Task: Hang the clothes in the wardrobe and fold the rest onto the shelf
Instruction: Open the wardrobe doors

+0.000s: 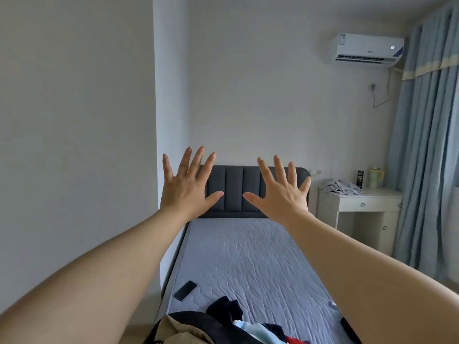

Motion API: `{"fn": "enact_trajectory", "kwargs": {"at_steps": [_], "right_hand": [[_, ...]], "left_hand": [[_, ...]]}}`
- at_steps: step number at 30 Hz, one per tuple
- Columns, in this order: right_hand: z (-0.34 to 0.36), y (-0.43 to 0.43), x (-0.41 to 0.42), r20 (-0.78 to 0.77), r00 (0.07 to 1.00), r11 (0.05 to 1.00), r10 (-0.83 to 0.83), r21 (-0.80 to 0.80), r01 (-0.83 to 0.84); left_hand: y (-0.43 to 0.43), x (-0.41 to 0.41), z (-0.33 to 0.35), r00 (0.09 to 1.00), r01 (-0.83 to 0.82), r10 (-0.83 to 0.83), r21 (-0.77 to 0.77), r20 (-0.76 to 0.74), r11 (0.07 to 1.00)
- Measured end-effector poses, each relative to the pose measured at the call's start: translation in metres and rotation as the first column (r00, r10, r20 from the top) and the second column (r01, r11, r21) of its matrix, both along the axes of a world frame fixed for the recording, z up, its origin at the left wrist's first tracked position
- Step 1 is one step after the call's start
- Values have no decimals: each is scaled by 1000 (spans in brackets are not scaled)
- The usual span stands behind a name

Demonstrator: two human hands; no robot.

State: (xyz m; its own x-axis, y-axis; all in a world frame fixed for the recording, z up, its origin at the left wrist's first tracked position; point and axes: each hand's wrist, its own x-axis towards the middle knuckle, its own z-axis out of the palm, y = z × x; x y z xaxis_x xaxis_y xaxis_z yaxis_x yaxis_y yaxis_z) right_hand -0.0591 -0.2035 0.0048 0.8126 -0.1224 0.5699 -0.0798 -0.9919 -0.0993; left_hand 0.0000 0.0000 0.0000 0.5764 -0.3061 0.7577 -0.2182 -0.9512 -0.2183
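Above the bed (pixel 248 256), I hold my left hand (pixel 187 186) and right hand (pixel 282 196) up, fingers spread wide and holding nothing, clothes (pixel 223 324) heaped at the bed's near end, a phone (pixel 185 290) just beyond them, more cloth (pixel 341 186) on the desk (pixel 360 202).

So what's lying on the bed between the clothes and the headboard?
Mostly bare mattress, as the head view shows. A dark phone lies near its left edge, just past the clothes and well short of the headboard.
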Motion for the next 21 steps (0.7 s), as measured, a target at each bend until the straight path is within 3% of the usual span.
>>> {"fn": "enact_trajectory", "kwargs": {"at_steps": [5, 12, 21], "right_hand": [[0, 30, 14, 26, 998, 998, 56, -23, -55], [-5, 115, 43, 24, 980, 981, 196, -4, -196], [-35, 282, 69, -37, 904, 904, 427, 28, -426]], "left_hand": [[33, 6, -2, 995, -11, 10, 2, 97, 1000], [115, 2, -3, 989, -108, 107, 1, 102, 994], [279, -27, -24, 930, -367, 365, 59, 43, 928]]}}
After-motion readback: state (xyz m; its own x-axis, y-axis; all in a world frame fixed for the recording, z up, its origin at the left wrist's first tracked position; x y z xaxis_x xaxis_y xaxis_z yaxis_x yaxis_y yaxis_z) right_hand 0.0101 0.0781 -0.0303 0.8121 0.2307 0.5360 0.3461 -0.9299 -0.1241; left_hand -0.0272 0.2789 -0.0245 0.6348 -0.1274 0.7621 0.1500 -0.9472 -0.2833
